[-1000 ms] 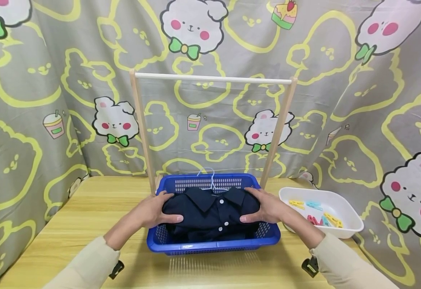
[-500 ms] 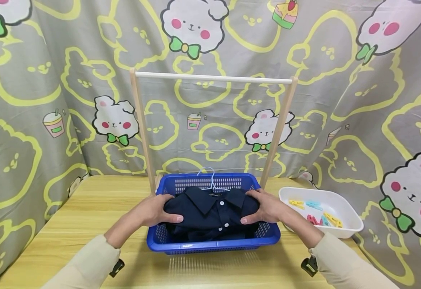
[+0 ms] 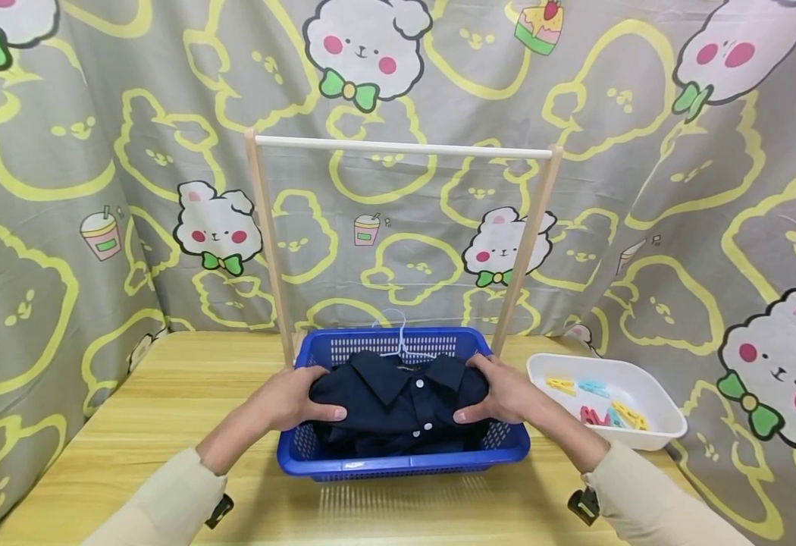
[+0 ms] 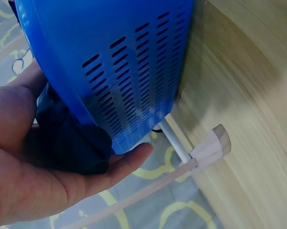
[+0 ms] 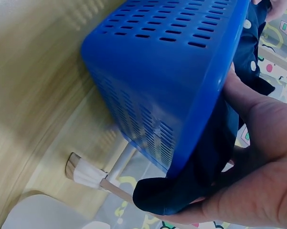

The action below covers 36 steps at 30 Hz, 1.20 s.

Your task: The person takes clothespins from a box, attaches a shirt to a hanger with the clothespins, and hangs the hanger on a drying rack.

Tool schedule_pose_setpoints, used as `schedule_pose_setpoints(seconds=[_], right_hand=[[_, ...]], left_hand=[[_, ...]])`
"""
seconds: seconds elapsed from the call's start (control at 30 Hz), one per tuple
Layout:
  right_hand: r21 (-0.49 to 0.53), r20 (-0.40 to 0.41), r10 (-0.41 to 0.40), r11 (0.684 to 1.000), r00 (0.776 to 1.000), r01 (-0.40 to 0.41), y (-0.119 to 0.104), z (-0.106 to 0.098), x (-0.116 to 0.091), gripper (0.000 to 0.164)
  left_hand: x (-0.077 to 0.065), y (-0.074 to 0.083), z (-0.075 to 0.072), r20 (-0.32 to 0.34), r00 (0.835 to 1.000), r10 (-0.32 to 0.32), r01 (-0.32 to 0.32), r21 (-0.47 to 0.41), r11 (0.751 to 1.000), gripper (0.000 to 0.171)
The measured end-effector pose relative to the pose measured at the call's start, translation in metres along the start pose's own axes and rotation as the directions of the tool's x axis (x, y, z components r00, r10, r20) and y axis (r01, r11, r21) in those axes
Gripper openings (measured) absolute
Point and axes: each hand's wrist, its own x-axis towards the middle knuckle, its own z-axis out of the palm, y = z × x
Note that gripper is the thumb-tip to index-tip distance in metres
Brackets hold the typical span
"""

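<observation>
A navy shirt with a collar and white buttons lies bunched in a blue plastic basket in the head view. From its neck rises the hook of a pale hanger. My left hand grips the shirt's left side, thumb in front and fingers behind. On the opposite side my right hand holds the cloth the same way. In the left wrist view dark fabric sits between thumb and fingers beside the basket's wall. The right wrist view has a fold of the shirt hanging over the rim.
Behind the basket stands a wooden rack with a white crossbar. A white tray on the right holds several clothespins in yellow, blue and red. A patterned curtain closes off the back and sides of the wooden table.
The hanger's hook shifts slightly above the collar, and the shirt moves a little. Both hands keep their hold at nearly the same places.
</observation>
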Motion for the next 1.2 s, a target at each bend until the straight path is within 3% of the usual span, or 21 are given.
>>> schedule_pose_setpoints(seconds=[0.3,0.73,0.97,1.2], right_hand=[[0.017,-0.134,-0.016,1.000,0.991,0.018,-0.001,0.007,-0.003,0.090],[-0.039,-0.264,-0.073,0.997,0.962,0.065,0.000,0.013,-0.007,0.089],[-0.073,-0.297,-0.071,0.996,0.952,0.052,0.001,0.016,-0.008,0.094],[-0.043,-0.354,-0.049,0.998,0.934,0.036,0.003,0.020,-0.008,0.101]], left_hand=[[-0.007,0.000,0.003,-0.073,0.997,0.028,-0.029,-0.005,1.000,0.091],[-0.012,0.001,0.005,-0.185,0.979,0.084,-0.088,-0.013,0.996,0.079],[-0.012,0.000,0.008,-0.249,0.962,0.111,-0.114,0.001,0.993,0.074],[-0.009,0.004,0.013,-0.311,0.945,0.106,-0.119,-0.022,0.993,0.064]])
